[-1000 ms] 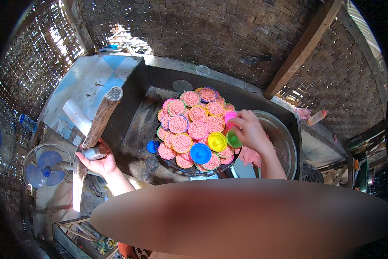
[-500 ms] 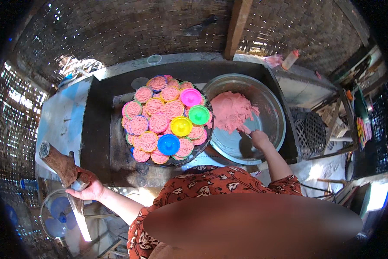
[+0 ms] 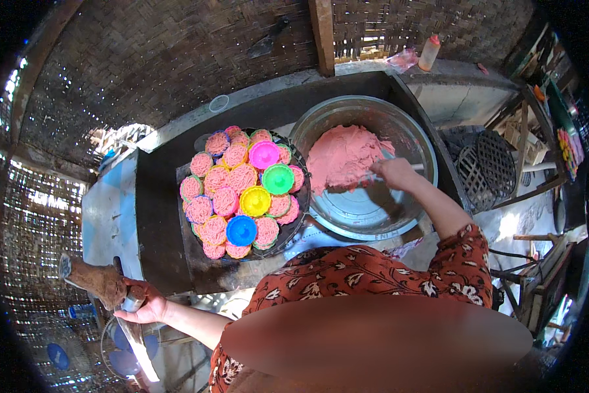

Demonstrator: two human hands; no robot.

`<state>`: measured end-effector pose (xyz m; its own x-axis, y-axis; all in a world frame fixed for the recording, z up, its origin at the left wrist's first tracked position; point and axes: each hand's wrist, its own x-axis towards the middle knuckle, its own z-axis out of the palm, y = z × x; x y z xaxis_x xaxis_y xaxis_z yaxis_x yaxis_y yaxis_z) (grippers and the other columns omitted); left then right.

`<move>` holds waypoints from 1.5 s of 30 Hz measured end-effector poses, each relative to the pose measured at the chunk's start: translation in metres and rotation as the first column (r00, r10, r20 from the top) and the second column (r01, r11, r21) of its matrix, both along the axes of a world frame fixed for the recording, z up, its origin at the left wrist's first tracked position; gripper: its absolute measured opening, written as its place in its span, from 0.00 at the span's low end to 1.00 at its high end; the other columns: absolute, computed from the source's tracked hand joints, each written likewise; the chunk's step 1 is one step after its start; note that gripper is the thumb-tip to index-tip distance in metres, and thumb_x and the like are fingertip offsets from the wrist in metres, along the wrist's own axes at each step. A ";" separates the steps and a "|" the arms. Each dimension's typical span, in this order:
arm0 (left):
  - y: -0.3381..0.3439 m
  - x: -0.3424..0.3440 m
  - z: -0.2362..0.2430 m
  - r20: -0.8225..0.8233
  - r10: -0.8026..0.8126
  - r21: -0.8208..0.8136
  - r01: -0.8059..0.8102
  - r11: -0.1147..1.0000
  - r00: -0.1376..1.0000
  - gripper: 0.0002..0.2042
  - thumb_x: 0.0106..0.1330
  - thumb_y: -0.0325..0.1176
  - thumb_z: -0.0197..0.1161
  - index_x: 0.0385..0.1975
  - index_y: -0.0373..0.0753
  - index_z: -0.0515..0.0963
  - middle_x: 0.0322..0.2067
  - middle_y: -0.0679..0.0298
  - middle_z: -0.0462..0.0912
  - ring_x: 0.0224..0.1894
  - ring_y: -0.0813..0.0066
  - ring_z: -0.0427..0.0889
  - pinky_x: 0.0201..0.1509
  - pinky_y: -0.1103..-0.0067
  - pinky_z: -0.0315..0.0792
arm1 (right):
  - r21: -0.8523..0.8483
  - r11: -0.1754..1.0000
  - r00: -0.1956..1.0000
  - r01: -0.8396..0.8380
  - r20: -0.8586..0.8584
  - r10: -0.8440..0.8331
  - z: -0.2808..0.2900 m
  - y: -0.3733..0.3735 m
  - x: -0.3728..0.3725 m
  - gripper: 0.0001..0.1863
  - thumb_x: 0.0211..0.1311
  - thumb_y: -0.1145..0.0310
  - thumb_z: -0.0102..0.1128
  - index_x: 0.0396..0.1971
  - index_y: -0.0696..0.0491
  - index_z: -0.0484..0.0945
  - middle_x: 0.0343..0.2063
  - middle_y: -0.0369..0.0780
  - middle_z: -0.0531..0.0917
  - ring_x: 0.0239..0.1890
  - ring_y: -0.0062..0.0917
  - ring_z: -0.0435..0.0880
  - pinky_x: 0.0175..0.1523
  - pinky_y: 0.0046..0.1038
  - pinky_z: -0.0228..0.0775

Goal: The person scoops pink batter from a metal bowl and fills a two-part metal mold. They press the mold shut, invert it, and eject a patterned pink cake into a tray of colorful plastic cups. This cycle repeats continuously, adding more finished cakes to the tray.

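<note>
My left hand [image 3: 149,305] is closed around a thick wooden hand press [image 3: 101,278] with a metal cylinder at its middle, held off to the left. My right hand [image 3: 398,174] reaches into a large metal basin [image 3: 299,134]. It grips a utensil [image 3: 375,177] whose pale handle end shows behind the fist; its tip meets pink dough [image 3: 347,154], and its exact kind cannot be made out. Between my hands, a round tray [image 3: 301,216] carries several colourful moulds topped with pink dough strands. The blue mould [image 3: 241,230], yellow mould [image 3: 255,201], green mould [image 3: 278,179] and pink mould [image 3: 265,155] hold no dough.
A dark trough-like counter [image 3: 160,196] surrounds tray and basin with raised sides. On the back ledge stands a squeeze bottle [image 3: 429,54] beside a plastic bag [image 3: 402,60]. Woven baskets [image 3: 488,167] lie at the right. A fan [image 3: 134,350] is below my left hand.
My right hand has moved up within the basin, and the dough is pushed into a more compact heap at the far side. The view has turned slightly; my left hand keeps the wooden press.
</note>
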<state>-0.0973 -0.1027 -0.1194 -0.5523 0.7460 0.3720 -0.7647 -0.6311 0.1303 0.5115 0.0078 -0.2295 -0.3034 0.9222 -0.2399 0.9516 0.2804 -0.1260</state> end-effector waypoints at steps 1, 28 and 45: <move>0.000 0.004 0.004 -0.004 0.006 0.002 -0.006 1.000 1.000 0.32 0.49 0.39 0.66 0.53 0.34 0.62 0.52 0.52 0.68 0.54 0.56 0.67 0.57 0.63 0.66 | -0.019 1.000 0.997 0.020 0.076 -0.019 -0.001 0.010 0.002 0.14 0.50 0.69 0.53 0.40 0.48 0.73 0.32 0.40 0.79 0.37 0.35 0.79 0.36 0.37 0.71; -0.021 0.053 0.040 -0.128 0.077 0.042 -0.072 0.997 0.989 0.30 0.50 0.43 0.65 0.50 0.34 0.66 0.47 0.52 0.72 0.50 0.58 0.72 0.51 0.66 0.71 | -0.441 0.846 0.953 -0.301 -0.101 0.286 -0.094 0.027 0.012 0.16 0.44 0.64 0.56 0.38 0.43 0.76 0.33 0.40 0.80 0.37 0.34 0.78 0.42 0.35 0.68; 0.015 0.223 0.104 -0.908 -0.317 -0.306 0.086 0.948 0.274 0.14 0.49 0.29 0.65 0.35 0.36 0.72 0.29 0.64 0.74 0.31 0.75 0.76 0.35 0.79 0.73 | -0.371 0.881 0.469 -0.294 -0.859 -0.205 0.154 -0.076 0.048 0.25 0.55 0.50 0.55 0.42 0.57 0.76 0.15 0.28 0.67 0.17 0.10 0.60 0.21 0.15 0.49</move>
